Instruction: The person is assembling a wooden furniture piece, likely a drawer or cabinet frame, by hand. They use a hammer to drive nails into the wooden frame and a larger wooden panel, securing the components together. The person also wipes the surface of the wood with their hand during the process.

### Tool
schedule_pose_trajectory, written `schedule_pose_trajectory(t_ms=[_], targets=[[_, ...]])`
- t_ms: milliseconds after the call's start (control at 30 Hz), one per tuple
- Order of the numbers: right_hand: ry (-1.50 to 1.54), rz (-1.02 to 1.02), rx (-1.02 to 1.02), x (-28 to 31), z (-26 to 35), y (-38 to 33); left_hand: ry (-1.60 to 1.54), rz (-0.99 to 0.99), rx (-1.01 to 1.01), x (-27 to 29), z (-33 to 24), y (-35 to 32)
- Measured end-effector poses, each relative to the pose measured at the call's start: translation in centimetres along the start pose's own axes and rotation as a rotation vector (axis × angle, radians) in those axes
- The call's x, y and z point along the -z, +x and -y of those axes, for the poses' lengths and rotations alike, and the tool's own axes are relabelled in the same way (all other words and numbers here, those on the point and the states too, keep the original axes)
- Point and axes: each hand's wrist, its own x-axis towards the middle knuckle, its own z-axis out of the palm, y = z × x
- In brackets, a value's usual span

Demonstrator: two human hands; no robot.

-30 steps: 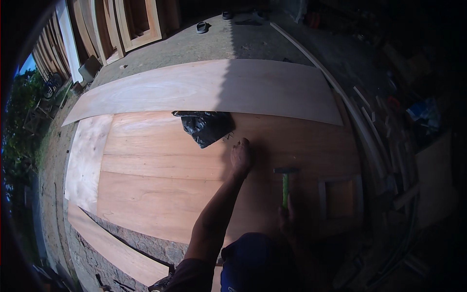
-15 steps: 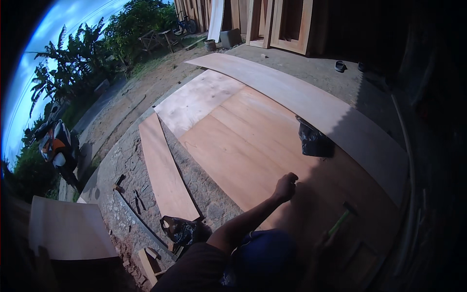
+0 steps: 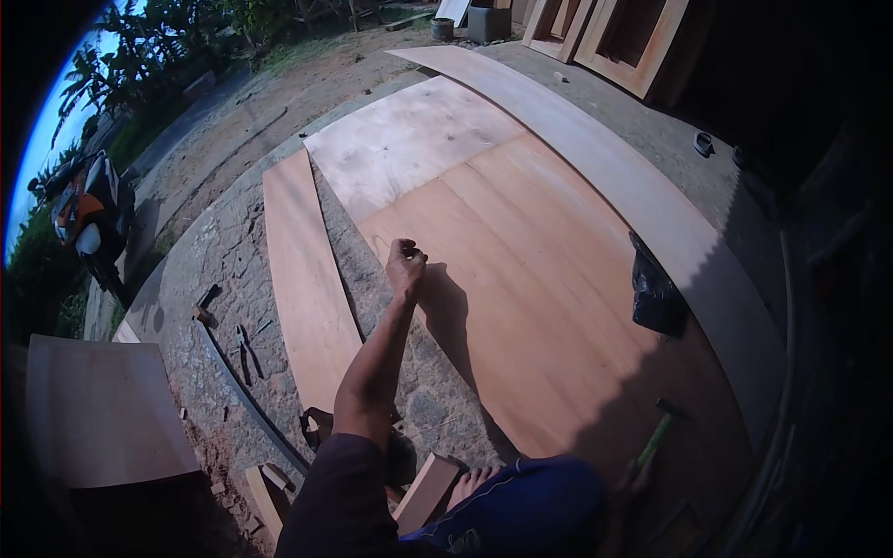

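My left arm reaches forward, and my left hand (image 3: 406, 270) is over the near-left edge of a large plywood sheet (image 3: 530, 307). Its fingers are curled closed; whatever they hold, if anything, is too small to make out. In the shade at the lower right my right hand (image 3: 634, 481) grips a hammer (image 3: 659, 435) by its green handle, the dark head pointing away from me. A black plastic bag (image 3: 656, 293) rests on the sheet toward its far right side. Left of my forearm lies a narrow plywood strip (image 3: 312, 270).
A long pale panel (image 3: 595, 158) overlaps the sheet's far edge. On the rough ground lie pliers (image 3: 244, 353) and a long dark bar (image 3: 246, 400). Wood blocks (image 3: 428, 488) sit near my knee. A motorbike (image 3: 93, 219) stands at left, wooden frames (image 3: 633, 42) at the back.
My left hand has moved left and forward, from the middle of the sheet to its left edge. The view has shifted; the hammer stays in my right hand.
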Motion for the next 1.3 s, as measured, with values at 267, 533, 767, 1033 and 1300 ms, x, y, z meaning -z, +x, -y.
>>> schedule_pose_trajectory(t_ms=[267, 533, 767, 1033, 1300], targets=[[0.332, 0.552, -0.138, -13.7, 10.9, 10.0, 0.194, -0.170, -0.202, -1.3, 4.1, 12.3], [0.261, 0.827, 0.350, -26.5, 26.1, 18.6, 0.481, -0.227, -0.073, -2.5, 2.6, 16.6], [0.279, 0.849, 0.487, -36.4, 34.8, 21.1, 0.515, -0.244, -0.053, -2.8, 2.6, 16.1], [0.108, 0.856, 0.695, -45.5, 38.4, 22.6, 0.499, -0.223, -0.067, -3.2, 1.6, 15.6], [-0.031, 0.856, 0.754, -47.0, 40.4, 22.6, 0.512, -0.218, -0.083, -2.9, 1.4, 15.7]])
